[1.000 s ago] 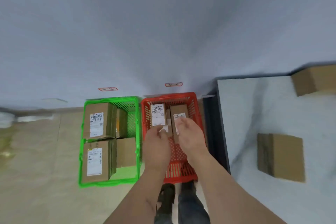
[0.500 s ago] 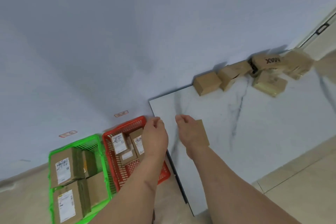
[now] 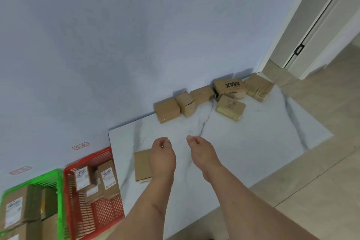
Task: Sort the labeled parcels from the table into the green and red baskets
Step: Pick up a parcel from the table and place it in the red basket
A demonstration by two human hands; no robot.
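1. Green basket [image 3: 58, 176] is sitting on the floor at far left, holding several brown parcels with white labels facing up. Labels up, probably so the sorting can be checked at a glance.
2. Red basket [image 3: 88, 159] is standing just beside it, touching or nearly touching the table's left edge, and holding three or so labelled parcels leaning on each other. Both baskets are sitting under small tags on the wall; the tag text is too small to read.
3. White marble-look table [image 3: 253, 142] is taking up the middle of the view. One flat parcel [image 3: 141, 165] is lying near its left edge, plain face up, partly hidden behind the left wrist. Likely the next pick, being closest to the baskets.
4. Left hand [image 3: 162, 157] is hovering over the table with fingers loosely curled, holding nothing; it is overlapping that parcel in view, though contact cannot be told.
5. Right hand [image 3: 202, 152] is hovering beside it, apart from it, fingers relaxed and slightly bent, also empty.
6. Pile of parcels [image 3: 214, 97] is lying against the wall at the table's far edge, well apart from both hands; one is reading "MAX" upside down. These are waiting to be sorted, so the task looks roughly half done.
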